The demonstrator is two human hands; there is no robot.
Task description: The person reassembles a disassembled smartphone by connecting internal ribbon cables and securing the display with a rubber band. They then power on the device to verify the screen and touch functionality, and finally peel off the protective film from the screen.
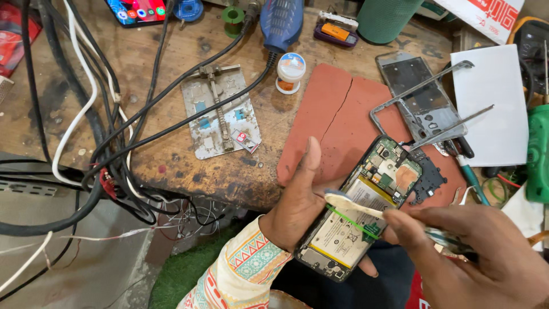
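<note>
While a scarred wooden workbench (pixel 171 154) is filling most of the view, a red mat (pixel 337 120) is lying at its two o'clock side, cracked down the middle. Black and white cables (pixel 103 143) are trailing off at nine o'clock around a metal repair jig (pixel 220 111). At five o'clock, the left hand (pixel 300 209) is gripping an opened phone (pixel 357 209), fingers wrapped beneath it and thumb raised. The right hand (pixel 480 257) is pinching a toothbrush (pixel 354 206), bristles touching the battery.

Right hand (pixel 486 257) cut off by the frame — tool's (pixel 366 209) handle hidden.
</note>
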